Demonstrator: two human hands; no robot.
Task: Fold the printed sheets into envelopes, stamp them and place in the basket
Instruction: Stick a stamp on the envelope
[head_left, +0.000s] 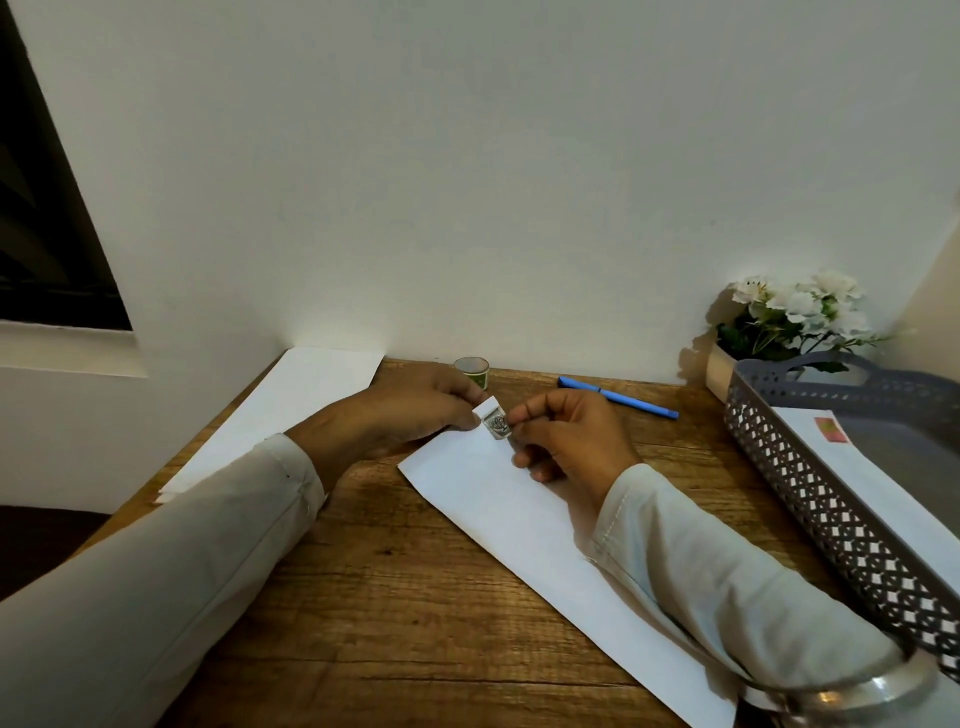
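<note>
Counter (395, 597): matt wood, pronounced grain. Envelope (519, 519) and stacked sheets (291, 410): smooth, matt white paper. Stamp (496, 423): printed paper. Basket (810, 499): dull grey plastic, perforated lattice wall. Pen (618, 397): blue plastic, slight sheen. Sleeve (156, 571): pale cloth, softly creased. Vessel (857, 691), lower right: glossy metal.

A: The left grip (410, 410)?
B: Forearm angled in from the left, thumb and forefinger pinching the stamp (496, 423).
A: And the right grip (566, 436)?
B: Fingers curled, pinching the stamp's other edge; both forearms sleeved.
</note>
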